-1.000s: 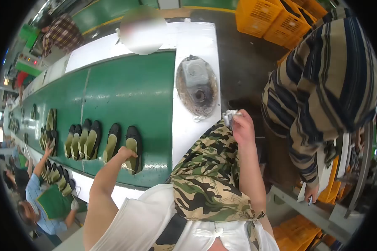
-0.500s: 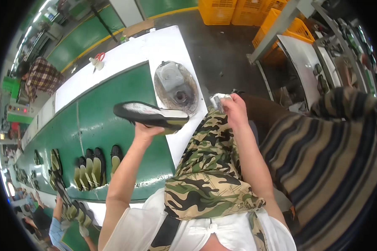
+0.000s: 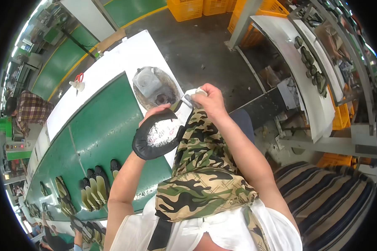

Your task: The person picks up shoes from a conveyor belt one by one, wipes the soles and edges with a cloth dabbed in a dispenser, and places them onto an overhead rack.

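My left hand (image 3: 155, 113) is wrapped round a shoe (image 3: 145, 142). The shoe has a black edge, and its underside faces up with a worn white surface (image 3: 163, 133). It is tilted, with the rounded end toward me. My right hand (image 3: 211, 100) pinches a small white-and-grey piece (image 3: 190, 95), which looks like a folded cloth, at the far end of the shoe. Whether the piece touches the shoe I cannot tell. Just beyond my left hand sits a stained oval tray (image 3: 139, 95) with a grey block-like container (image 3: 148, 81) and a dark round opening.
Several shoes (image 3: 97, 186) stand in rows on the green tabletop (image 3: 94, 129). A white bottle (image 3: 77, 85) with red scissors lies on the white table edge. Orange crates (image 3: 184, 9) stand behind. On my right are a shelf (image 3: 295, 62) and a person in stripes (image 3: 322, 201).
The shoe has swung round, its rounded end now toward me and its other end near my right hand. My right hand has brought the white-and-grey piece to it. The view has shifted.
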Action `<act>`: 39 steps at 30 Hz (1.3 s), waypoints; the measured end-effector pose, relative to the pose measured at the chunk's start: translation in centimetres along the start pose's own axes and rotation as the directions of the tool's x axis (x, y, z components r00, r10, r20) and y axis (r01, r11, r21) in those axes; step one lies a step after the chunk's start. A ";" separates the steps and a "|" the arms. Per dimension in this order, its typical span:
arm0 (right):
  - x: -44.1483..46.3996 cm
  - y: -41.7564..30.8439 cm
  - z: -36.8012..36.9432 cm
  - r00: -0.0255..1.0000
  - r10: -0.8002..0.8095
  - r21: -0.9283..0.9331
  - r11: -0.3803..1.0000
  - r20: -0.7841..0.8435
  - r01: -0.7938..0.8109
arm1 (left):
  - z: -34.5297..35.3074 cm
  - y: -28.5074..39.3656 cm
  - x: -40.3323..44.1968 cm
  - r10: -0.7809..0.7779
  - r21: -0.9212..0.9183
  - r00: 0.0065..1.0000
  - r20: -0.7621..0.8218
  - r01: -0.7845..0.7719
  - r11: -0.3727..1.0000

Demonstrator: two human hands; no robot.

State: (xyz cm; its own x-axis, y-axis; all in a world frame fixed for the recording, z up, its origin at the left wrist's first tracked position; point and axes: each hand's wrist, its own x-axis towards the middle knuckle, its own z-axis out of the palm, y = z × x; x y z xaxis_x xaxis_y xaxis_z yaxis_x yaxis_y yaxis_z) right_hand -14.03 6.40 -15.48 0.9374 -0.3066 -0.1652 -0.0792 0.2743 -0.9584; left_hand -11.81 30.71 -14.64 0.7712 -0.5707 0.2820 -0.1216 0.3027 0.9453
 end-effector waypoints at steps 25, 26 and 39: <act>-3.4 -6.5 0.4 0.990 0.131 0.302 0.947 -0.058 -0.107 | 5.8 1.3 4.8 -0.069 0.698 0.998 0.013 0.040 0.715; -3.3 -6.6 0.5 0.993 0.109 0.354 0.932 -0.053 -0.083 | 5.1 0.8 4.8 -0.077 0.712 0.987 0.142 -0.048 0.701; 0.7 -7.4 -0.4 0.983 -0.183 0.437 0.883 -0.016 0.171 | 4.2 2.9 5.5 -0.599 -0.015 0.664 0.447 0.675 0.738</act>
State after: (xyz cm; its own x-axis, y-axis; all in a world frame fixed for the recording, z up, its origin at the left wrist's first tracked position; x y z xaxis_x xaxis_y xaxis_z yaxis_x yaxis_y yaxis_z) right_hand -12.93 3.81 -8.64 0.9306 -0.3659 0.0093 0.2389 0.5879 -0.7729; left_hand -10.54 25.28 -9.65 0.3060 -0.9016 -0.3059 0.4401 -0.1509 0.8852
